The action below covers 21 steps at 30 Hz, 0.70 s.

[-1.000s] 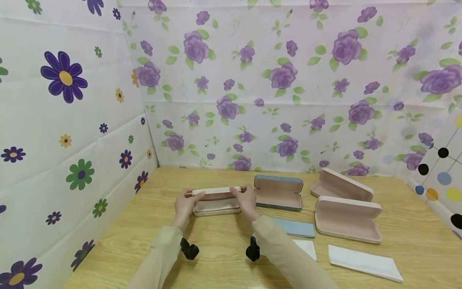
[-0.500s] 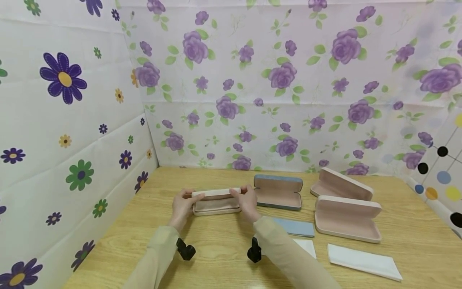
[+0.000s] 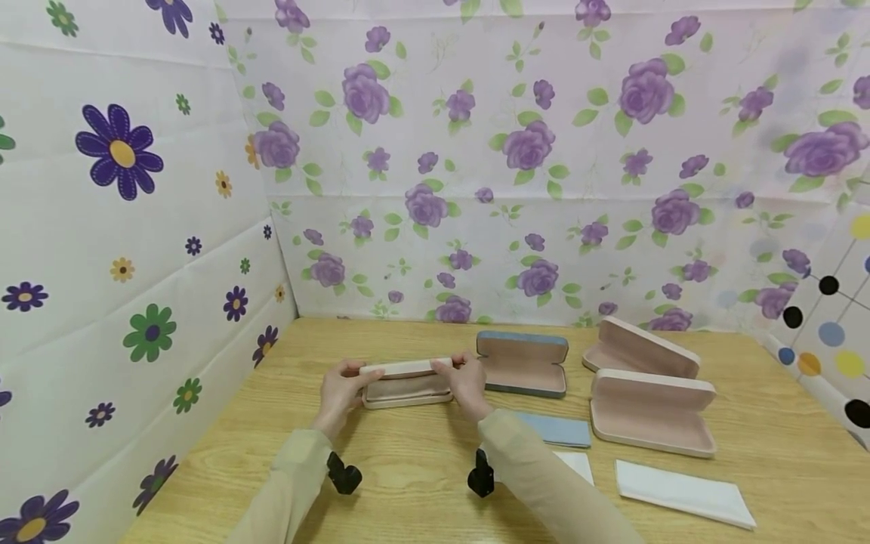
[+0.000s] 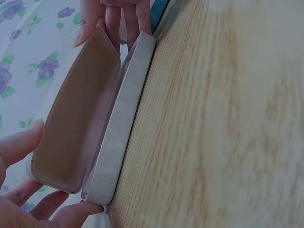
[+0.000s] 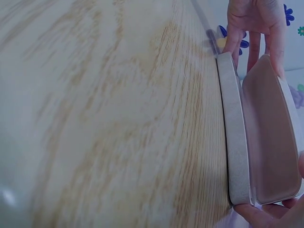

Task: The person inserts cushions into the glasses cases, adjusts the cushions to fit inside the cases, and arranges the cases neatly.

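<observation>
A white glasses case [image 3: 408, 399] with a pink lining lies on the table, its lid tilted partway down over the base. My left hand [image 3: 338, 393] grips the left end, thumb on the lid and other fingers around the end. At the right end, my right hand [image 3: 467, 384] holds it the same way. In the left wrist view the lid's lining [image 4: 80, 114] faces the camera, and fingers of both hands touch lid and base. The right wrist view has the case's base [image 5: 235, 133] resting on the wood, with the left hand [image 5: 256, 19] at its far end.
To the right stand a blue glasses case [image 3: 522, 364] and two white ones, one behind [image 3: 646, 351] and one in front [image 3: 652, 412], all with lids up. A folded blue cloth [image 3: 560, 431] and folded white cloths [image 3: 683, 491] lie nearer. Flowered sheets [image 3: 421, 151] border the table.
The lid of the white case has tipped a little further down toward the base. My left forearm has shifted slightly left; both hands keep their hold on the ends.
</observation>
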{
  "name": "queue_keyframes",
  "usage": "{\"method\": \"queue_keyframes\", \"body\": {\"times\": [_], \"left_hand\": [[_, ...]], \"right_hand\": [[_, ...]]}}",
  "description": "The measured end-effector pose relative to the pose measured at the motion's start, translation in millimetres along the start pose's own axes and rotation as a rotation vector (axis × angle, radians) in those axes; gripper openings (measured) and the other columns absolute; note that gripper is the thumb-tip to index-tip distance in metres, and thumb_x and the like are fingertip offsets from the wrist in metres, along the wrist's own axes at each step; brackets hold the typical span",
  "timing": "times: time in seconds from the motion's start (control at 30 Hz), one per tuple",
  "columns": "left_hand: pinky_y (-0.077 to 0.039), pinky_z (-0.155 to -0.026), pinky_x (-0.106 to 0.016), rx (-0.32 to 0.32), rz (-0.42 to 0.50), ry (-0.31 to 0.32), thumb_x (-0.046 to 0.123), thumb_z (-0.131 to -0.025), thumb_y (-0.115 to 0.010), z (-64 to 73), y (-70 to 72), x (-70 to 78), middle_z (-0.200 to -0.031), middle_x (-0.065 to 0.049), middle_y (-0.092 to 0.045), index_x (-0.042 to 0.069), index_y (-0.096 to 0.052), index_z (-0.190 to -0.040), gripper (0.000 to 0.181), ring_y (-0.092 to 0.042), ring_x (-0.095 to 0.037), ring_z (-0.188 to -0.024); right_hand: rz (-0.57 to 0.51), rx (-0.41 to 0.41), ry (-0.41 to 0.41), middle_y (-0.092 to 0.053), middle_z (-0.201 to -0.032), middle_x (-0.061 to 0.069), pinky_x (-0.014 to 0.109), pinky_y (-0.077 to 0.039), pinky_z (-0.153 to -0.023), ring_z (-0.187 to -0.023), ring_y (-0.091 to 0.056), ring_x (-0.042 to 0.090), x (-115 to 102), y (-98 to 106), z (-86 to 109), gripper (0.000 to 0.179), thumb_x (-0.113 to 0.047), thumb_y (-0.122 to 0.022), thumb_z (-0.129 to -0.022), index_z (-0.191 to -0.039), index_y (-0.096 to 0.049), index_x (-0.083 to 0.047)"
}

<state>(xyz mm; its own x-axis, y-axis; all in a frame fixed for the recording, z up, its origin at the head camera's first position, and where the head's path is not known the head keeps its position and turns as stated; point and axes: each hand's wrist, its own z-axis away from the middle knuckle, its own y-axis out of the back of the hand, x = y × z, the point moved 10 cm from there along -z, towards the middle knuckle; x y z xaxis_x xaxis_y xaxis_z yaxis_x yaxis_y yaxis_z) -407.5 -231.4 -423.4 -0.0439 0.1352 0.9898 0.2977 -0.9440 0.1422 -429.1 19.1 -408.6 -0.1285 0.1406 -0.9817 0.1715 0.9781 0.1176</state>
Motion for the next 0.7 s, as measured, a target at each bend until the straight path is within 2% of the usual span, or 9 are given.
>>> {"method": "queue_keyframes", "body": {"times": [0.2, 0.33, 0.47, 0.7], "left_hand": [[-0.048, -0.067, -0.041, -0.001, -0.001, 0.003, 0.021, -0.068, -0.081, 0.4, 0.9, -2.5, -0.101, -0.011, -0.054, -0.001, -0.059, -0.106, 0.049, -0.049, -0.018, -0.082], [-0.048, -0.069, -0.04, -0.006, -0.003, 0.003, 0.021, -0.067, -0.081, 0.4, 0.7, -4.2, -0.103, -0.011, -0.053, -0.001, -0.059, -0.107, 0.051, -0.05, -0.019, -0.084], [-0.048, -0.07, -0.039, -0.014, 0.004, -0.001, 0.019, -0.067, -0.081, 1.1, 0.1, -3.7, -0.107, -0.013, -0.051, -0.001, -0.059, -0.106, 0.049, -0.05, -0.018, -0.082], [-0.047, -0.073, -0.041, -0.019, 0.0, -0.004, 0.016, -0.068, -0.081, 1.2, 0.3, -1.9, -0.11, -0.015, -0.049, -0.002, -0.058, -0.104, 0.047, -0.05, -0.02, -0.082]], "right_hand": [[0.004, -0.003, 0.016, -0.05, -0.083, 0.011, 0.031, -0.039, -0.058, -0.072, -0.044, 0.021, 1.2, -0.7, 1.9, 0.03, -0.013, -0.075, -0.076, -0.086, -0.053, 0.004], [-0.014, -0.014, -0.013, -0.054, -0.094, 0.015, 0.036, -0.045, -0.067, -0.086, -0.051, 0.027, 4.9, -1.3, 3.2, 0.03, -0.013, -0.074, -0.076, -0.09, -0.054, 0.004], [-0.029, -0.016, -0.034, -0.053, -0.107, 0.02, 0.04, -0.045, -0.078, -0.104, -0.049, 0.034, 7.0, -0.8, 3.1, 0.032, -0.012, -0.074, -0.077, -0.094, -0.055, 0.005], [-0.056, -0.037, -0.042, -0.052, -0.11, 0.021, 0.04, -0.044, -0.081, -0.109, -0.046, 0.035, 6.8, -1.5, 3.8, 0.032, -0.008, -0.074, -0.076, -0.096, -0.053, 0.006]]}}
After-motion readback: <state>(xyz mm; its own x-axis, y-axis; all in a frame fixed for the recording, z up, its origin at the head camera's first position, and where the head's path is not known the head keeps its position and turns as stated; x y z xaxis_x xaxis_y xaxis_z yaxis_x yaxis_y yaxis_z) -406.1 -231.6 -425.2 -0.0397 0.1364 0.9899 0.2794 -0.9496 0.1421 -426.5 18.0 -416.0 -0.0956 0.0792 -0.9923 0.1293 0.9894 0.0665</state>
